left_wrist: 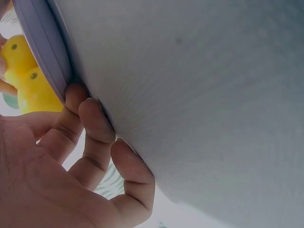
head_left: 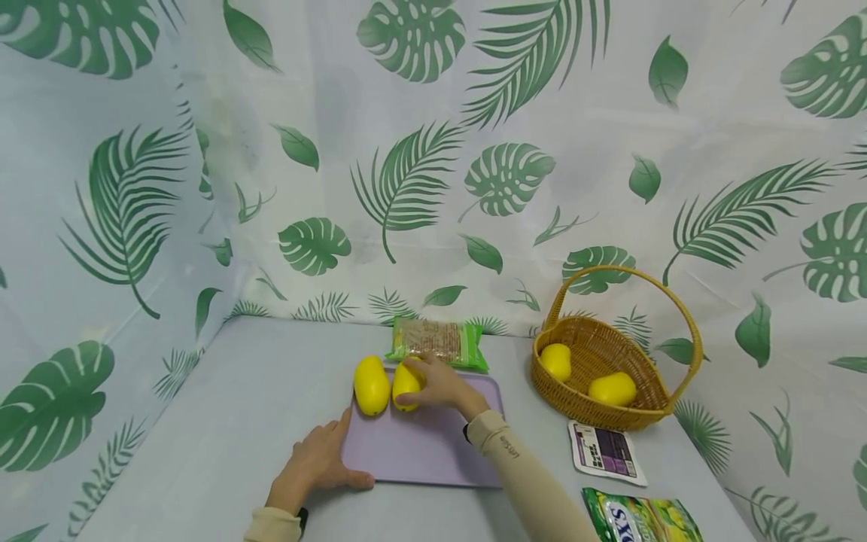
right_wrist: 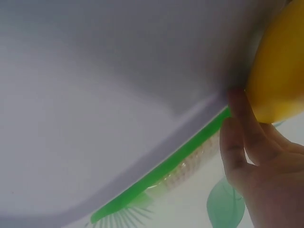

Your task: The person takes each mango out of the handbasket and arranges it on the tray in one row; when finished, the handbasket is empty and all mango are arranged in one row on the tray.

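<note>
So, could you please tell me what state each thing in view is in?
Tray: lying flat
Left hand: touching the tray's corner
Right hand: gripping a fruit
Left fruit: resting on the tray, unheld
Basket: upright, two fruits inside
Green-edged bag: lying, apparently unopened
White packet: lying flat, apparently unopened
Green bag: cut off, opening unclear

Tray [head_left: 420,452]: plain lilac. Fruits [head_left: 372,385], its 11 o'clock: yellow. Packet [head_left: 436,340], 12 o'clock: green edges, brown middle. Basket [head_left: 572,403], 2 o'clock: golden-brown weave. Pouch [head_left: 608,453], 3 o'clock: white, purple. Bag [head_left: 643,519], 4 o'clock: green, yellow. Sleeves [head_left: 531,482]: beige. Backdrop [head_left: 447,248]: shows green leaves on white.
</note>
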Demonstrator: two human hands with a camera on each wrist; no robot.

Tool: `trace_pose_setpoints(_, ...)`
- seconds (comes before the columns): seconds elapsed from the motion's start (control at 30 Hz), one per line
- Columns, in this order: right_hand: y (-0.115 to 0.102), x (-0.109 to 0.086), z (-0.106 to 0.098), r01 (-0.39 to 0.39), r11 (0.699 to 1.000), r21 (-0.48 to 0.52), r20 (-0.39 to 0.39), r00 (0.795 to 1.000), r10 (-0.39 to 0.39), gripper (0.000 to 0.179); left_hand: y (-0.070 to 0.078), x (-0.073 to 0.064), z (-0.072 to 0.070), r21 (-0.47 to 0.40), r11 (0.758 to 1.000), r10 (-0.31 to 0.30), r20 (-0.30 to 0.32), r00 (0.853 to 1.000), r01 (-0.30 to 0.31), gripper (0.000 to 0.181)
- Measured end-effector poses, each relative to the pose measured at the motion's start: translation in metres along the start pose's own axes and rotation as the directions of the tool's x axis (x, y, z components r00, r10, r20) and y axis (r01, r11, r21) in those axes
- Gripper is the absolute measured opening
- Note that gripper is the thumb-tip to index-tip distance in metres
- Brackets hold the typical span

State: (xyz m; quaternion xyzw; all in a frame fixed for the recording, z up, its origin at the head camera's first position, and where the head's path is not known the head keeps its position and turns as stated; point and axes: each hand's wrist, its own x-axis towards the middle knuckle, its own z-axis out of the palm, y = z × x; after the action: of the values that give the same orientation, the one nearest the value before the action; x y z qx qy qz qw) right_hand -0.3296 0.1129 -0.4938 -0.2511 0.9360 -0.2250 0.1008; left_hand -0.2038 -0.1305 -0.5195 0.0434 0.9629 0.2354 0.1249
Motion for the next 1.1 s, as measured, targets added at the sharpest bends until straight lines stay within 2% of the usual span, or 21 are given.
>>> trace_pose_setpoints(0.33, -0.005, -0.003, 0.009, -0.014, 1.0, 0.027, 0.003, 1.0, 0.014, 0.088, 0.0, -0.001, 0.001, 0.009, 1.0, 0.016, -0.012, 1.0, -0.016, 0.133)
trace_pose_setpoints(0.6, -0.005, -0.004, 0.01, -0.032, 0.999, 0.012, 0.008, 0.999, 0.032, 0.089, 0.0, 0.0, 0.003, -0.014, 1.0, -0.005, -0.007, 1.0, 0.005, 0.135)
trace_pose_setpoints(0.9, -0.005, -0.013, -0.005, -0.055, 0.998, -0.022, 0.025, 0.998, 0.056, 0.089, 0.001, 0.0, 0.003, -0.007, 1.0, -0.005, 0.0, 1.0, 0.005, 0.135)
trace_pose_setpoints(1.1, 0.003, -0.023, -0.028, -0.053, 0.996, -0.073, -0.001, 0.999, 0.053, 0.085, 0.003, -0.001, 0.0, -0.016, 1.0, -0.011, 0.006, 1.0, 0.011, 0.135)
